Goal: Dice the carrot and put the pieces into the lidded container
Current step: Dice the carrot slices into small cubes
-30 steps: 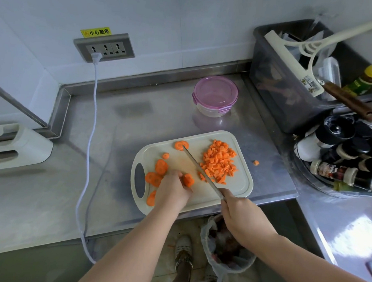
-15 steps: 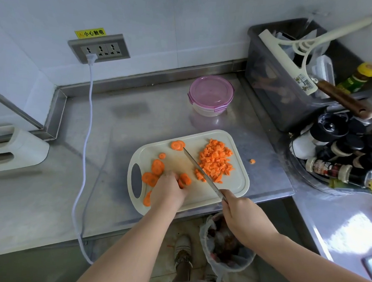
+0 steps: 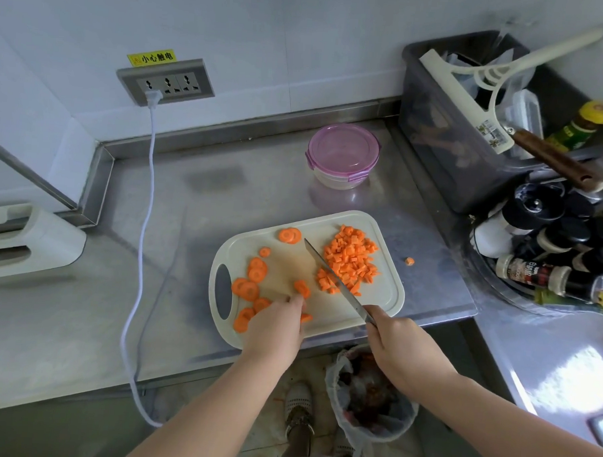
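- The left hand (image 3: 275, 326) lies knuckles up on the near edge of the cutting board (image 3: 330, 310), fingers bent down among the carrot slices (image 3: 251, 287). I cannot tell whether it pinches one.
- The right hand (image 3: 398, 348) grips the knife (image 3: 336, 279) by its handle. The blade slants away and to the left.
- The diced carrot (image 3: 349, 262) is heaped just beyond the right hand, against the blade's right side.
- A stray piece (image 3: 409, 261) lies on the counter (image 3: 187, 240), further right.
- The lidded container (image 3: 342, 155) stands well beyond both hands, its lid on.
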The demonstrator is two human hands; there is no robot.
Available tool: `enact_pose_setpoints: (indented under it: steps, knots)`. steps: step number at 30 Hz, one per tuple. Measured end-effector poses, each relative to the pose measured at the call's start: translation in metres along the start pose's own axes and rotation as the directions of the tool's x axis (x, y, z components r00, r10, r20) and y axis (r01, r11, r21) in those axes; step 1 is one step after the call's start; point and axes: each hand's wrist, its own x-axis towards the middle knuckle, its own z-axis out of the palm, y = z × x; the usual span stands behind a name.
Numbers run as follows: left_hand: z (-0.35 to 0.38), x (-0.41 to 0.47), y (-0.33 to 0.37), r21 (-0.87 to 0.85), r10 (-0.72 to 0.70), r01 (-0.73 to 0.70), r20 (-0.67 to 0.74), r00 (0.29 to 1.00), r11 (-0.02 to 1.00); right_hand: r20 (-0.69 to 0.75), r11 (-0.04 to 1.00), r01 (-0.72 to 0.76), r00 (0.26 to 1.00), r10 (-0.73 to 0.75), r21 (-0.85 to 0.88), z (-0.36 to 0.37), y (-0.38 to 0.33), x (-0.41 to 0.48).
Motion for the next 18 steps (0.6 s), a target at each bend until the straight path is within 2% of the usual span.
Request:
enact_pose_setpoints:
  steps: [3,7,12,16,18]
  knots:
    - [0.003,0.001,0.005,0.083,0.055,-0.054,-0.011,0.998,0.995,-0.013,1.0,-0.007,1.0,0.007,-0.012,-0.003,0.004,0.001]
    - [-0.001,0.007,0.017,0.112,0.055,-0.053,-0.014,0.998,0.992,-0.04,1.0,-0.007,0.999,0.007,-0.004,-0.005,0.01,0.003]
    - [-0.005,0.011,0.02,0.013,0.033,-0.032,-0.073,0.997,0.999,-0.058,1.0,0.022,0.998,-0.021,0.012,-0.007,0.016,0.007]
    - [-0.015,0.013,-0.002,-0.17,-0.022,-0.004,-0.152,0.988,0.985,-0.054,0.997,0.073,0.996,-0.073,0.0,-0.01,0.023,0.009]
    - [-0.019,0.02,-0.016,-0.159,0.017,-0.042,-0.159,0.987,0.986,-0.042,0.992,0.117,0.992,-0.119,-0.044,-0.014,0.028,0.01]
